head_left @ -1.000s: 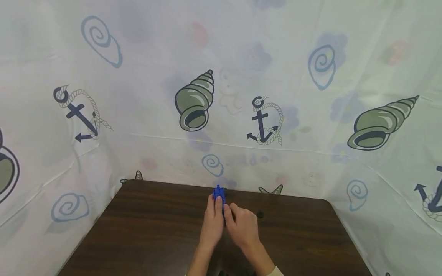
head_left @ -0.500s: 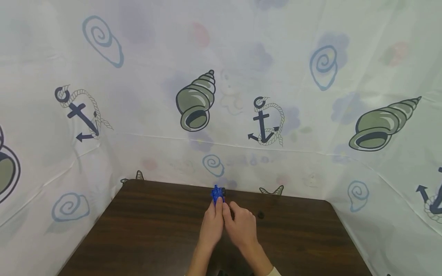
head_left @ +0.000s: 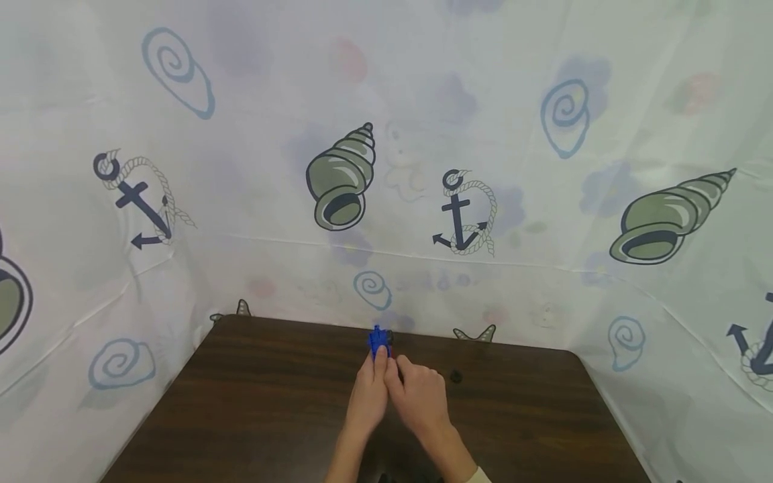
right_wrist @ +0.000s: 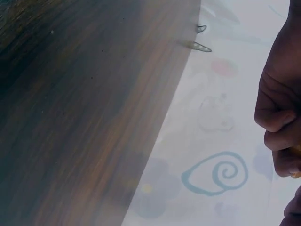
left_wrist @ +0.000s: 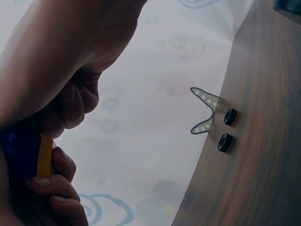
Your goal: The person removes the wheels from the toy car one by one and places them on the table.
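Note:
A small blue toy vehicle [head_left: 378, 337] with a black wheel on its right side is held over the far middle of the table. My left hand [head_left: 367, 396] grips it from the left, thumb along its top. From the right, my right hand [head_left: 424, 402] holds its near end with thumb and curled fingers. The left wrist view shows a yellow part [left_wrist: 44, 155] on the toy, with left-hand fingers [left_wrist: 61, 193] wrapped beside it. Between the hands, much of the toy is covered.
Two small black wheels [left_wrist: 227, 129] lie on the dark wooden table [head_left: 260, 389], right of my hands near the far edge. A white cloth [head_left: 260, 168] printed with shells and anchors hangs behind and along both sides. A dark object [left_wrist: 289, 9] enters the left wrist view's top corner.
The toy has turned in my hands and shifted slightly left, so its black wheel shows more on the right. Both hands have moved slightly left, keeping their hold.

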`<act>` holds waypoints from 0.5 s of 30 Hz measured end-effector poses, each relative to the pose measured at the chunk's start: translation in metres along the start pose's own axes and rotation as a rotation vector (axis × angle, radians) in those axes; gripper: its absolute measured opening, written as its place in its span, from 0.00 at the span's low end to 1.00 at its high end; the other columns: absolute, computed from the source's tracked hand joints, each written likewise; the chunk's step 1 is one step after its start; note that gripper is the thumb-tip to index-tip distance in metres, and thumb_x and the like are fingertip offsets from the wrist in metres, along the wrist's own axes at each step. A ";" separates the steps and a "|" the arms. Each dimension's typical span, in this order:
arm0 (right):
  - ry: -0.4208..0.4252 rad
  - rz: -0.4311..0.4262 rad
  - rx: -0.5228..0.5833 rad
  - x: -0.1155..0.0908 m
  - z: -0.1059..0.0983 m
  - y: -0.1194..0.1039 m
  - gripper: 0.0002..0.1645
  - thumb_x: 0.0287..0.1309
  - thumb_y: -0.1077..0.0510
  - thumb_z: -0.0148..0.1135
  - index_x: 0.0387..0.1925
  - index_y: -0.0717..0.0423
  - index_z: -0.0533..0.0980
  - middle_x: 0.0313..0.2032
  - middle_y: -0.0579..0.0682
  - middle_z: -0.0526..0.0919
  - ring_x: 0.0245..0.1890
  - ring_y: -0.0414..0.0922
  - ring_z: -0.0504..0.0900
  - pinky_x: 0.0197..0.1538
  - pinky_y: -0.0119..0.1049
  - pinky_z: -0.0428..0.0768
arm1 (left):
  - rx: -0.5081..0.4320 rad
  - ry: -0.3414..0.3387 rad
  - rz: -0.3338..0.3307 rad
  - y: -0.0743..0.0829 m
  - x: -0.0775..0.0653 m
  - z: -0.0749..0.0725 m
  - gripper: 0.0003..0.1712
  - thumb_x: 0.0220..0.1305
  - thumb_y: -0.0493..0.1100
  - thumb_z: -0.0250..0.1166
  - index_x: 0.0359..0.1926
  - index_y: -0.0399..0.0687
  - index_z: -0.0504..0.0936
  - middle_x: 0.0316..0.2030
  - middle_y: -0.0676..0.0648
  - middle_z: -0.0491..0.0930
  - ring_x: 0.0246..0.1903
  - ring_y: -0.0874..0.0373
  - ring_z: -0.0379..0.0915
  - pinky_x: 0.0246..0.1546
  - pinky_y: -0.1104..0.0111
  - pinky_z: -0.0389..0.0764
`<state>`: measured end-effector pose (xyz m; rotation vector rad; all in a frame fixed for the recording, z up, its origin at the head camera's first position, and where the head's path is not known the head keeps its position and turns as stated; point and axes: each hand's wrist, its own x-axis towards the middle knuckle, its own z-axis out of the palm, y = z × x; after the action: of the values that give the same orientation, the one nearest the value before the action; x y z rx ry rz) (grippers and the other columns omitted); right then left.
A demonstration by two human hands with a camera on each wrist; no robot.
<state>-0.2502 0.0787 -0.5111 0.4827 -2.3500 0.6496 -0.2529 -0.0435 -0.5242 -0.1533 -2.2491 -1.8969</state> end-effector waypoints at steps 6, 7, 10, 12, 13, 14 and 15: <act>-0.020 -0.065 -0.033 -0.001 -0.001 0.004 0.25 0.75 0.55 0.59 0.19 0.45 0.64 0.14 0.33 0.56 0.14 0.30 0.50 0.18 0.25 0.49 | 0.019 -0.027 0.018 -0.002 -0.001 -0.002 0.28 0.89 0.61 0.39 0.48 0.45 0.75 0.32 0.49 0.76 0.30 0.58 0.73 0.33 0.66 0.74; -0.023 -0.075 -0.040 -0.001 -0.001 0.006 0.25 0.75 0.56 0.59 0.19 0.46 0.64 0.14 0.33 0.56 0.14 0.30 0.50 0.18 0.25 0.49 | 0.022 -0.032 0.020 -0.002 -0.001 -0.002 0.28 0.89 0.60 0.39 0.48 0.45 0.75 0.32 0.49 0.76 0.30 0.58 0.73 0.33 0.66 0.75; -0.029 -0.106 -0.059 0.000 -0.001 0.009 0.24 0.75 0.58 0.58 0.19 0.46 0.65 0.14 0.33 0.56 0.14 0.30 0.50 0.18 0.25 0.49 | 0.040 -0.046 0.019 -0.002 -0.001 -0.001 0.28 0.89 0.61 0.38 0.50 0.44 0.74 0.33 0.49 0.76 0.30 0.58 0.73 0.33 0.66 0.75; -0.037 -0.118 -0.064 0.000 -0.002 0.011 0.24 0.75 0.58 0.58 0.19 0.46 0.65 0.14 0.34 0.57 0.14 0.30 0.51 0.18 0.25 0.51 | 0.059 -0.050 0.020 -0.002 -0.001 0.000 0.28 0.89 0.60 0.38 0.51 0.44 0.74 0.33 0.48 0.76 0.31 0.57 0.73 0.34 0.65 0.75; -0.042 -0.123 -0.064 0.000 -0.002 0.012 0.24 0.74 0.59 0.58 0.19 0.46 0.65 0.14 0.34 0.57 0.14 0.30 0.51 0.18 0.25 0.51 | 0.070 -0.050 0.022 -0.002 -0.001 0.000 0.28 0.90 0.60 0.38 0.52 0.44 0.74 0.33 0.48 0.75 0.31 0.57 0.73 0.34 0.64 0.75; -0.046 -0.131 -0.066 0.001 -0.002 0.013 0.24 0.74 0.59 0.58 0.19 0.46 0.65 0.14 0.34 0.57 0.14 0.30 0.52 0.18 0.25 0.52 | 0.080 -0.050 0.025 -0.001 0.000 0.000 0.28 0.90 0.60 0.38 0.52 0.44 0.74 0.32 0.48 0.75 0.31 0.57 0.73 0.34 0.64 0.74; -0.048 -0.137 -0.068 0.001 -0.002 0.014 0.24 0.74 0.59 0.58 0.19 0.46 0.65 0.14 0.34 0.57 0.14 0.30 0.52 0.18 0.25 0.53 | 0.092 -0.049 0.031 -0.001 0.000 0.000 0.28 0.90 0.59 0.38 0.52 0.43 0.74 0.32 0.49 0.75 0.31 0.57 0.73 0.35 0.64 0.74</act>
<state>-0.2564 0.0912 -0.5135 0.6285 -2.3505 0.4986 -0.2529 -0.0433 -0.5257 -0.2218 -2.3469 -1.7892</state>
